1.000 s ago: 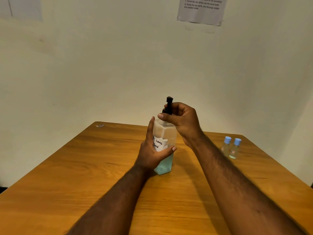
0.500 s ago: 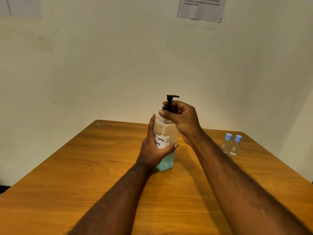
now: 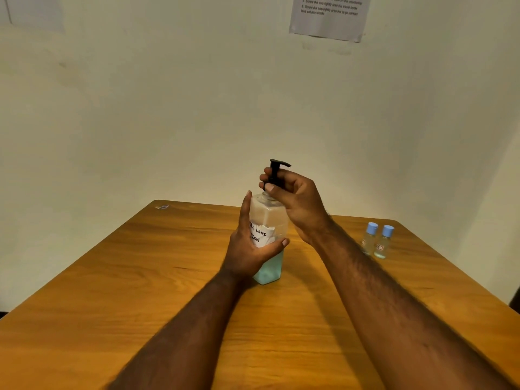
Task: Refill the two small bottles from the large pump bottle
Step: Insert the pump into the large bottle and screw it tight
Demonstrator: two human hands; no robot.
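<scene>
A large clear pump bottle (image 3: 270,220) with pale blue liquid in its lower part and a white handwritten label stands upright mid-table. My left hand (image 3: 249,249) grips its body, thumb across the front. My right hand (image 3: 295,201) grips the black pump (image 3: 277,171) at its collar, with the nozzle pointing right above my fingers. Two small clear bottles (image 3: 375,240) with light blue caps stand side by side at the right, both capped, apart from my hands.
The wooden table (image 3: 140,277) butts against a cream wall, its far edge just behind the pump bottle. A printed sheet (image 3: 329,15) hangs on the wall at upper right. A small scrap (image 3: 162,207) lies at the table's far left corner.
The black pump head has turned under my right hand, its nozzle now pointing right. My left hand keeps its hold on the bottle body.
</scene>
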